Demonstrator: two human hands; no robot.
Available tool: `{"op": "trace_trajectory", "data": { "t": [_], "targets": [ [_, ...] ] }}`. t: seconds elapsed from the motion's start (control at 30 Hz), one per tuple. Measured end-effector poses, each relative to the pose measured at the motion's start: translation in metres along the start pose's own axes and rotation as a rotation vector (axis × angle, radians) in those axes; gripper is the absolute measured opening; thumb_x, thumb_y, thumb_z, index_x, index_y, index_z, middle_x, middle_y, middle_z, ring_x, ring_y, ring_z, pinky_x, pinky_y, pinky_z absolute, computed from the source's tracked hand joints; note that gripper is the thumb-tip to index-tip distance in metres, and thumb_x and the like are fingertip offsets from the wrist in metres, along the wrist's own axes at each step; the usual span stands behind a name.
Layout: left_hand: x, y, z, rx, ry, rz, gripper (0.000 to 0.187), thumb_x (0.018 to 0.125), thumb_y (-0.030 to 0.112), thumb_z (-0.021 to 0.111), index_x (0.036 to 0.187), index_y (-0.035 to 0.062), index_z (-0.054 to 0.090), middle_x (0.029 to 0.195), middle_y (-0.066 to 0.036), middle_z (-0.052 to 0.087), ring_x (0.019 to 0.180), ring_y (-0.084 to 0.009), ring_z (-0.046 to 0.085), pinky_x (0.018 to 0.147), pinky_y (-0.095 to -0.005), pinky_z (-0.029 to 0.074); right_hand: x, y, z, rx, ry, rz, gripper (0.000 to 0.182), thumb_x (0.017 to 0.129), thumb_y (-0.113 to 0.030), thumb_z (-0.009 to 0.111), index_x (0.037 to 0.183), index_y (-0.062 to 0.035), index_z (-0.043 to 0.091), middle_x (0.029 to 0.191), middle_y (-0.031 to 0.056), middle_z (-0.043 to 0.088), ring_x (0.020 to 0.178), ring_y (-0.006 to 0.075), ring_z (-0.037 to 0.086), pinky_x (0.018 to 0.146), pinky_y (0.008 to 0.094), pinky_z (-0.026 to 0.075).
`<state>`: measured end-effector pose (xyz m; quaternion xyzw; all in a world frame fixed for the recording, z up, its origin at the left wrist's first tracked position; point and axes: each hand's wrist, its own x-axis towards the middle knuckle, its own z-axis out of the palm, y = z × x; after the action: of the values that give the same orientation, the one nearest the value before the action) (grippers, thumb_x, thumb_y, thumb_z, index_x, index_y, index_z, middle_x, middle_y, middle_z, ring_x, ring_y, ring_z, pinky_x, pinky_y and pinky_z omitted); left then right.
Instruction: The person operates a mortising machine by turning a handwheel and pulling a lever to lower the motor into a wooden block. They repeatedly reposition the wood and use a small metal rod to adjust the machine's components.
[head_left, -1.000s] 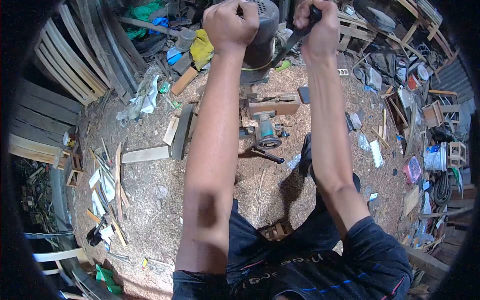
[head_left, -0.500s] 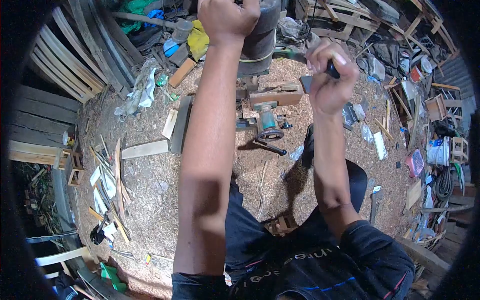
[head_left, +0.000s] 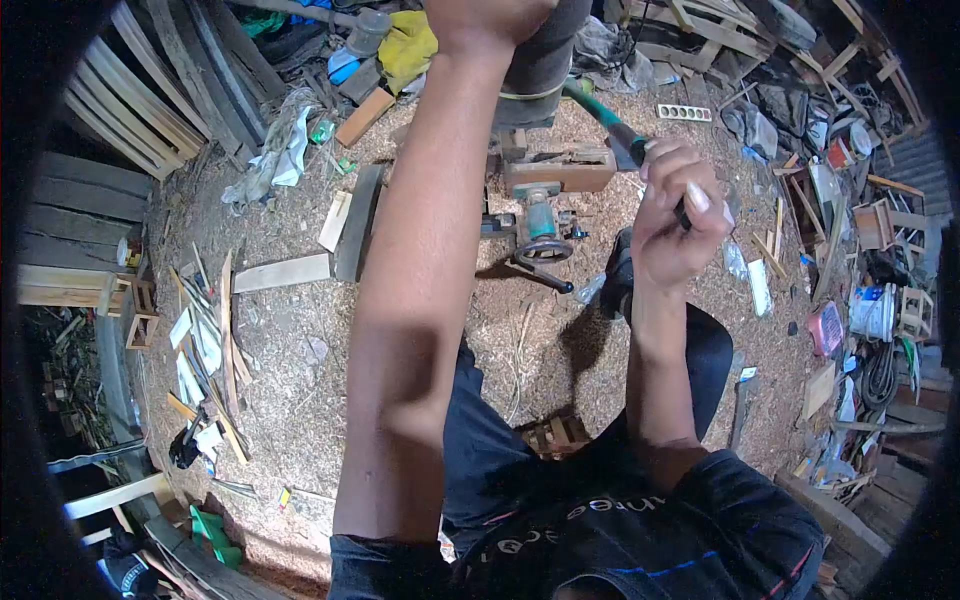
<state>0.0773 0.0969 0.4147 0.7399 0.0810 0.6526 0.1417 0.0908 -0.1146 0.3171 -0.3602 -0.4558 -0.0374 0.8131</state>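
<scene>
My left hand [head_left: 490, 18] is at the top edge, beside a large dark drum-shaped cylinder [head_left: 540, 70] with a pale band near its base. Its fingers lie outside the picture, so their grip is hidden. My right hand [head_left: 682, 218] is closed around the dark grip of a green-shafted tool [head_left: 603, 117]. The shaft slants up and left towards the cylinder, and its far end is hidden there. Below the cylinder stands a bench vise [head_left: 540, 225] with a green body, a handwheel and a crank, next to a wooden block [head_left: 562, 177].
Wood shavings cover the floor [head_left: 300, 400]. Long curved planks [head_left: 130, 110] lean at the left, with thin offcuts [head_left: 205, 345] scattered below them. A dark board [head_left: 359, 222] lies left of the vise. At the right are a pink basket [head_left: 826, 329], a white bucket [head_left: 873, 308] and a coiled hose [head_left: 880, 378].
My right hand has moved down and slightly right, and more of the green tool shows. My left hand has risen partly out of the picture. The view has shifted slightly.
</scene>
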Motion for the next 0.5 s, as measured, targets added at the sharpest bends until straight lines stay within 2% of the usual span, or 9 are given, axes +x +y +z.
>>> {"op": "trace_trajectory", "data": {
  "t": [0.1, 0.23, 0.27, 0.37, 0.43, 0.5],
  "targets": [
    [0.000, 0.000, -0.002, 0.012, 0.003, -0.022, 0.030, 0.081, 0.021, 0.055, 0.070, -0.0041, 0.066, 0.066, -0.023, 0.063, 0.062, -0.0401, 0.064, 0.057, -0.0437, 0.051, 0.005, -0.002, -0.003, -0.035, -0.027, 0.050, 0.026, 0.083, -0.025, 0.045, 0.070, -0.0018, 0.047, 0.068, 0.0099, 0.047, 0.070, 0.0205, 0.043, 0.071, 0.0351, 0.035],
    [0.009, 0.000, 0.005, -0.001, 0.074, 0.004, 0.029, 0.082, 0.021, 0.054, 0.070, -0.0025, 0.068, 0.069, -0.021, 0.065, 0.067, -0.0395, 0.066, 0.062, -0.0431, 0.053, 0.023, -0.001, 0.001, -0.095, -0.003, 0.141, 0.031, 0.088, -0.023, 0.044, 0.066, -0.0007, 0.046, 0.069, 0.0088, 0.048, 0.067, 0.0162, 0.043, 0.065, 0.0313, 0.034],
    [0.009, -0.001, 0.004, -0.002, 0.070, 0.012, 0.029, 0.082, 0.021, 0.054, 0.071, -0.0022, 0.068, 0.070, -0.021, 0.066, 0.068, -0.0394, 0.066, 0.062, -0.0429, 0.053, 0.033, 0.001, 0.003, -0.102, -0.026, 0.106, 0.036, 0.092, -0.025, 0.045, 0.066, -0.0008, 0.048, 0.068, 0.0076, 0.050, 0.065, 0.0146, 0.044, 0.063, 0.0300, 0.034],
    [0.013, 0.001, 0.002, 0.006, 0.054, -0.004, 0.029, 0.082, 0.022, 0.054, 0.072, -0.0012, 0.069, 0.072, -0.021, 0.066, 0.069, -0.0391, 0.066, 0.064, -0.0429, 0.054, 0.084, 0.005, 0.013, -0.123, 0.006, 0.176, 0.039, 0.095, -0.027, 0.044, 0.066, -0.0016, 0.050, 0.067, 0.0060, 0.051, 0.065, 0.0139, 0.047, 0.062, 0.0300, 0.035],
    [0.016, 0.004, 0.000, 0.030, 0.038, -0.035, 0.029, 0.082, 0.022, 0.054, 0.074, -0.0010, 0.070, 0.072, -0.021, 0.066, 0.069, -0.0391, 0.066, 0.064, -0.0431, 0.053, 0.133, 0.011, 0.031, -0.274, 0.017, 0.185, 0.037, 0.096, -0.025, 0.042, 0.065, -0.0047, 0.045, 0.062, 0.0080, 0.044, 0.061, 0.0168, 0.041, 0.063, 0.0320, 0.035],
    [0.022, 0.004, 0.000, 0.033, 0.028, -0.047, 0.030, 0.083, 0.023, 0.054, 0.075, -0.0006, 0.070, 0.072, -0.021, 0.066, 0.069, -0.0392, 0.066, 0.064, -0.0429, 0.054, 0.187, 0.030, 0.036, -0.203, -0.006, 0.236, 0.039, 0.099, -0.027, 0.040, 0.070, -0.0057, 0.054, 0.059, 0.0032, 0.050, 0.052, 0.0137, 0.048, 0.051, 0.0276, 0.038]
  ]
}}
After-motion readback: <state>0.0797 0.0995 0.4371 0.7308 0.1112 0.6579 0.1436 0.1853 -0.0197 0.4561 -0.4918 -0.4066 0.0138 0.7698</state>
